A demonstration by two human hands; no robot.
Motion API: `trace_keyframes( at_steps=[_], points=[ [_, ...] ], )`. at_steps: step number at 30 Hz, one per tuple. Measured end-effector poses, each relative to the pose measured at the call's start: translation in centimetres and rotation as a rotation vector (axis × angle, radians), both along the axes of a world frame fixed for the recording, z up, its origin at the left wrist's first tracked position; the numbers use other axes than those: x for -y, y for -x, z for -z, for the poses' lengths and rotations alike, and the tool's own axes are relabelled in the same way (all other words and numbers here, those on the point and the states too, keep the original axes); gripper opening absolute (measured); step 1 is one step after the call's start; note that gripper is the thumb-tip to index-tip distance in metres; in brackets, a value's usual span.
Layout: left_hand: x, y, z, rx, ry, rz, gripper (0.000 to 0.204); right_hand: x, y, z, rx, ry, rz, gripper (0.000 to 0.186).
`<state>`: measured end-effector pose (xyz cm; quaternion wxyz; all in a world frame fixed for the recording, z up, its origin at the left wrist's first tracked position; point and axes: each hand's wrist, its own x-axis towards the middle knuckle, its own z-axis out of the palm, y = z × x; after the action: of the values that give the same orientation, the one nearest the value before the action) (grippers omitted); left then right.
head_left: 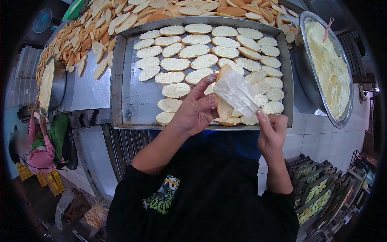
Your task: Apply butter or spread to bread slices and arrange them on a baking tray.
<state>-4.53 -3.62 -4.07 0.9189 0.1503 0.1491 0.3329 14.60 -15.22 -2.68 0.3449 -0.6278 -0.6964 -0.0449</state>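
Note:
My left hand (197,105) holds an oval slice of bread (224,108) on edge above a large metal tray (121,84). In my right hand (272,135) is a spreader (237,93), its wide blade coated with pale cream and laid against the slice. The blade hides much of the slice's face. Below them, rows of cream-covered bread slices (174,64) fill most of the tray, while its left side shows bare metal.
At the right stands a big metal bowl of pale cream (328,68) with a pink handle sticking out. Plain bread slices (76,44) are heaped behind and left of the tray. Another bowl (58,86) is at far left, near a person in pink (42,155). Racks (316,189) stand lower right.

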Motion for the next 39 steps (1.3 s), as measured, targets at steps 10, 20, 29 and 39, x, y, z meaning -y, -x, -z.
trace_keyframes(
  at_steps=[10,20,29,39],
  points=[
    [-0.1,1.4,0.8,-0.025,-0.182,0.086,0.067,-1.2,-0.9,-0.4,0.06,0.074,0.161,0.042],
    [0.0,0.1,-0.3,0.051,-0.055,-0.06,0.061,-1.4,2.9,1.0,-0.42,0.187,-0.019,0.035],
    [0.1,0.3,0.0,0.041,-0.163,-0.075,0.065,-1.4,-0.4,1.4,-0.589,0.181,0.06,0.03],
    [-0.6,-1.1,-2.3,-0.174,0.095,-0.108,0.042,-2.2,0.3,1.7,-0.711,0.324,-0.116,0.024]
  ],
)
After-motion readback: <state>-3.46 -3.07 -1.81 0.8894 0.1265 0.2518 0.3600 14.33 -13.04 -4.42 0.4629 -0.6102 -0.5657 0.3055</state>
